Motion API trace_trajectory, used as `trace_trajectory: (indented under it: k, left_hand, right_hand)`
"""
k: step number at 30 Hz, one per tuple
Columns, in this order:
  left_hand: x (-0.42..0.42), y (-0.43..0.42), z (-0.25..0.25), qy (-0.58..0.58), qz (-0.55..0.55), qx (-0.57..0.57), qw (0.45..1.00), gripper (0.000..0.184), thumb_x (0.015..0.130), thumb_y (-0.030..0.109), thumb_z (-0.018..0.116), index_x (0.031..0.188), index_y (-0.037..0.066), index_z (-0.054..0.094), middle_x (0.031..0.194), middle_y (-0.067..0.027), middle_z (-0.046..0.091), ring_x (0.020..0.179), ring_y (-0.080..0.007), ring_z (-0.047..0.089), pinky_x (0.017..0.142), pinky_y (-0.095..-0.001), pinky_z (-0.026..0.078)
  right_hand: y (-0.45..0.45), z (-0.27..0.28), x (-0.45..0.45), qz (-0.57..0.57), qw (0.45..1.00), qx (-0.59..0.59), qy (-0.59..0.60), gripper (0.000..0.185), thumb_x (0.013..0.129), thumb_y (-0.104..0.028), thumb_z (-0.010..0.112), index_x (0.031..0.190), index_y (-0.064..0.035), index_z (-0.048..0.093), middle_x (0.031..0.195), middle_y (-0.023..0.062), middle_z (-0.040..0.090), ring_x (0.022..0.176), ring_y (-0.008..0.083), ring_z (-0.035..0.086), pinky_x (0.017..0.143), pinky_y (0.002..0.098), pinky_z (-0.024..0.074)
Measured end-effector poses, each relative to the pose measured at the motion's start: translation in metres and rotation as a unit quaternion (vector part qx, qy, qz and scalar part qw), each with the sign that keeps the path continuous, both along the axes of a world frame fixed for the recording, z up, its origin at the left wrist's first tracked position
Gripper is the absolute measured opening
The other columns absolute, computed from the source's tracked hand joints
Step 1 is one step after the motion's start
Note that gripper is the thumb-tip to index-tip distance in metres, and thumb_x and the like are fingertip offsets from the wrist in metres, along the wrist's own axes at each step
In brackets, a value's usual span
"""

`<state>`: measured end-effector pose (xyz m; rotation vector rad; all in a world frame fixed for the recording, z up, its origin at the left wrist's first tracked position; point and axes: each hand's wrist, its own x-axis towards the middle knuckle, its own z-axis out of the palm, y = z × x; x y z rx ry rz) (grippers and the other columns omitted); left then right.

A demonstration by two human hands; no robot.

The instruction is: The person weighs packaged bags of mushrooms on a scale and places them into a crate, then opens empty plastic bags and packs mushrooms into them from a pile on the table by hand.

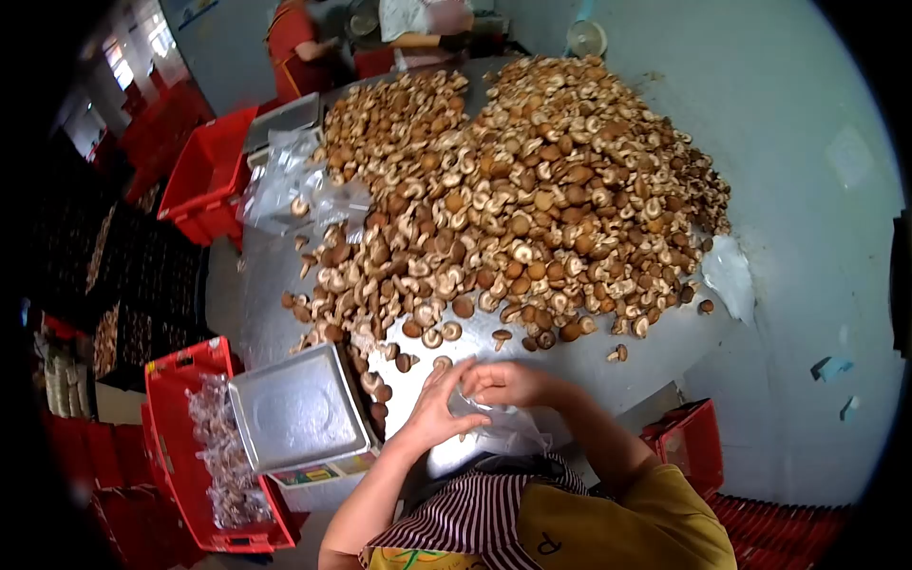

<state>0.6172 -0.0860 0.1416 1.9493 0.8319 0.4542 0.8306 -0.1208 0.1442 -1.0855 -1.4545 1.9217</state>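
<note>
Close to my body, at the front edge of the metal table, a clear plastic bag (518, 432) hangs between my hands. My left hand (432, 410) is at the bag's left side, its thumb stretched across the bag's mouth and its fingers pointing up. My right hand (508, 383) has its fingers curled at the bag's top edge, near my left fingertips. The bag's contents are mostly hidden. Just past my left fingers lies a loose mushroom (442, 363). A large heap of brown mushrooms (541, 204) covers the table beyond.
A scale with a metal pan (299, 408) stands at my left. Beside it, a red crate (176, 427) holds filled bags. More clear bags (294, 185) lie at the table's far left, near another red crate (204, 176). Two people (423, 24) stand at the far end.
</note>
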Motion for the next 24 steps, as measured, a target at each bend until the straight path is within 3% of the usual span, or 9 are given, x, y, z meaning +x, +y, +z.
trace_trajectory:
  k: [1,2,3,5,11,15,21,23,24]
  left_hand:
    - [0.001,0.002,0.001,0.015,-0.008,0.012,1.0,0.076,0.071,0.031,0.081,0.134,0.006,0.048,0.126,-0.0184,0.058,0.123,-0.038,0.048,0.112,-0.0438,0.028]
    - [0.001,0.005,-0.007,-0.009,0.028,-0.009,1.0,0.044,0.076,0.024,0.078,0.112,0.004,0.062,0.101,-0.0162,0.067,0.101,-0.037,0.06,0.101,-0.0428,0.041]
    - [-0.004,0.007,-0.033,-0.046,0.062,0.005,0.997,0.025,0.082,0.02,0.074,0.097,0.001,0.066,0.08,-0.0072,0.066,0.073,-0.0231,0.062,0.073,-0.0337,0.049]
    - [-0.007,0.006,-0.027,-0.091,0.181,-0.211,0.956,0.015,0.089,0.016,0.067,0.088,0.001,0.064,0.068,0.0033,0.056,0.06,-0.0057,0.049,0.055,-0.0224,0.04]
    - [-0.031,0.002,-0.049,-0.071,0.247,-0.273,0.927,0.015,0.091,0.014,0.064,0.077,0.007,0.061,0.063,0.0092,0.051,0.055,-0.0008,0.041,0.049,-0.0207,0.033]
    - [-0.048,0.008,-0.078,-0.054,0.207,-0.195,0.957,0.015,0.088,0.014,0.067,0.076,0.006,0.062,0.063,0.0087,0.053,0.053,-0.0005,0.039,0.046,-0.0211,0.032]
    - [-0.044,0.014,-0.054,-0.006,0.205,-0.217,0.955,0.014,0.083,0.012,0.072,0.082,0.002,0.063,0.071,0.0036,0.059,0.06,-0.0058,0.049,0.055,-0.0239,0.04]
    - [-0.035,0.009,-0.045,0.027,0.238,0.226,0.944,0.023,0.076,0.014,0.076,0.091,0.002,0.064,0.079,-0.0079,0.062,0.066,-0.0192,0.056,0.063,-0.0331,0.046]
    - [-0.034,0.005,-0.031,0.07,0.242,0.261,0.932,0.033,0.069,0.013,0.079,0.095,0.002,0.063,0.091,-0.0154,0.062,0.077,-0.0288,0.059,0.071,-0.0377,0.048]
  right_hand:
    - [0.008,0.0,0.001,-0.041,0.998,0.013,0.055,0.022,0.094,-0.01,0.054,0.114,-0.002,0.058,0.098,0.0021,0.063,0.09,0.0086,0.057,0.083,0.0248,0.0463]
    - [0.015,-0.01,0.005,-0.074,0.991,0.003,0.108,0.027,0.095,-0.01,0.054,0.121,-0.0012,0.054,0.104,0.0043,0.064,0.095,0.0103,0.058,0.086,0.026,0.0465]
    - [0.019,-0.015,0.006,-0.163,0.984,0.027,0.063,0.031,0.098,-0.017,0.052,0.125,-0.0015,0.05,0.107,0.0089,0.063,0.098,0.0141,0.059,0.088,0.027,0.047]
    - [0.019,0.006,0.005,-0.341,0.912,-0.094,0.208,0.039,0.102,-0.032,0.044,0.125,-0.0017,0.049,0.11,0.0116,0.062,0.1,0.0188,0.06,0.089,0.0317,0.0493]
    - [-0.016,-0.056,-0.007,-0.182,0.896,-0.356,0.194,0.058,0.1,-0.052,0.033,0.124,-0.0029,0.05,0.112,0.011,0.062,0.1,0.0221,0.062,0.086,0.0406,0.0521]
    - [-0.021,-0.059,-0.013,-0.203,0.891,-0.345,0.215,0.049,0.099,-0.047,0.043,0.115,-0.0022,0.058,0.11,0.0094,0.064,0.097,0.0198,0.063,0.083,0.0363,0.0533]
    - [-0.012,-0.076,-0.013,-0.201,0.969,-0.128,0.064,0.021,0.094,-0.022,0.06,0.099,-0.0018,0.063,0.081,0.0022,0.064,0.074,0.0123,0.062,0.067,0.0268,0.0515]
    - [-0.015,-0.074,-0.015,-0.211,0.968,-0.126,0.059,0.021,0.093,-0.021,0.062,0.1,-0.0014,0.063,0.082,0.0025,0.064,0.075,0.0116,0.061,0.067,0.0265,0.0513]
    - [-0.015,-0.073,-0.016,-0.218,0.967,-0.124,0.052,0.022,0.092,-0.021,0.063,0.101,-0.001,0.063,0.083,0.0028,0.064,0.076,0.0109,0.061,0.067,0.0262,0.0511]
